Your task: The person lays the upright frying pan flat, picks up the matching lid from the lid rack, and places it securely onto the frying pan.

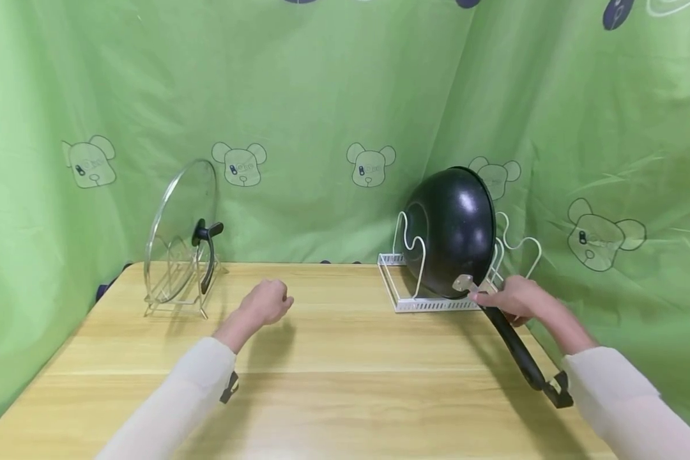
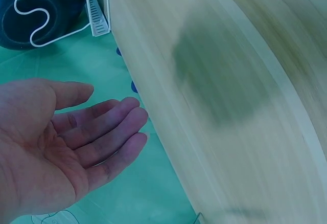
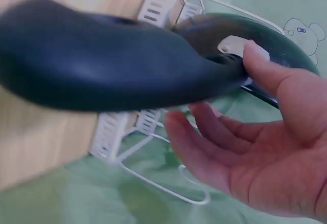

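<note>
Standing edgewise, the wok (image 1: 450,233) points its handle (image 1: 513,345) nearward and right.

- At nine o'clock from the middle of the head view, we see a glass lid (image 1: 179,211) standing on edge, with a black fitting (image 1: 203,232) on its three o'clock face
- Beneath it we find a wire stand (image 1: 178,303), which holds the lid up
- Toward six o'clock we have a wooden tabletop (image 1: 345,396), light in tone, with pale lines running across it
- Toward twelve o'clock we face a green cloth (image 1: 322,83), which hangs in folds round to nine and three o'clock
- On it we pick out printed bear heads (image 1: 241,167) at about ten, one and three o'clock
- At two o'clock, near the top, we notice a purple print (image 1: 617,14)
</note>
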Available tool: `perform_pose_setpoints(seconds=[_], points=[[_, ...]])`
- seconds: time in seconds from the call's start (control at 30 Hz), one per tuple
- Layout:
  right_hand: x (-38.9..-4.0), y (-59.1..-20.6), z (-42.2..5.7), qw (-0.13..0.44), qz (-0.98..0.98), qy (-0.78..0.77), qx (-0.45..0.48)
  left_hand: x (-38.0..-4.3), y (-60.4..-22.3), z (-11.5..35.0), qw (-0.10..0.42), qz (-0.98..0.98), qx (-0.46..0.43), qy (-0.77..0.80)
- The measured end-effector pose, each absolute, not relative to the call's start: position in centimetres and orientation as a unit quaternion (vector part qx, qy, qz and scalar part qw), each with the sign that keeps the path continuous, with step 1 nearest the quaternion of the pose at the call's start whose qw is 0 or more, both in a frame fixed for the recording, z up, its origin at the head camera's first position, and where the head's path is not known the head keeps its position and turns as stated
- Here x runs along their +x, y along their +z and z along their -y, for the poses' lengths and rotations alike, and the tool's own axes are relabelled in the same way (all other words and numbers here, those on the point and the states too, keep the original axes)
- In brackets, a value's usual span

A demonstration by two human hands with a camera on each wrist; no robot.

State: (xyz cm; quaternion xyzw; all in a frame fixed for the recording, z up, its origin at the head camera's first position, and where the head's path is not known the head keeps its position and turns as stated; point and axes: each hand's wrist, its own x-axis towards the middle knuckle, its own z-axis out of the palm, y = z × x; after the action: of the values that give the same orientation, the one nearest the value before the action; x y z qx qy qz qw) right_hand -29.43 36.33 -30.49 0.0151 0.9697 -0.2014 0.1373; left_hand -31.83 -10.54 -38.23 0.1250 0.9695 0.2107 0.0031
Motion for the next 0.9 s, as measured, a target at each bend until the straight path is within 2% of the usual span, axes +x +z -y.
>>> perform_pose_setpoints(seconds=[0.2, 0.3, 0.57, 0.9], points=[[-29.7, -33.7, -36.3, 0.236, -0.861, -0.451, 0.011, -31.9, -38.2, 10.4, 0.005, -0.967, 0.107, 0.231], [-29.7, -34.9, -36.4, 0.252, -0.833, -0.492, 0.024, -31.9, -38.3, 10.1, 0.005, -0.963, 0.110, 0.244], [-29.8, -35.5, -36.3, 0.221, -0.842, -0.491, 0.039, -31.7, -38.8, 8.4, 0.009, -0.952, 0.079, 0.297], [-29.7, -35.9, -36.4, 0.202, -0.845, -0.495, 0.033, -32.1, -40.6, 4.7, 0.027, -0.925, 0.098, 0.366]])
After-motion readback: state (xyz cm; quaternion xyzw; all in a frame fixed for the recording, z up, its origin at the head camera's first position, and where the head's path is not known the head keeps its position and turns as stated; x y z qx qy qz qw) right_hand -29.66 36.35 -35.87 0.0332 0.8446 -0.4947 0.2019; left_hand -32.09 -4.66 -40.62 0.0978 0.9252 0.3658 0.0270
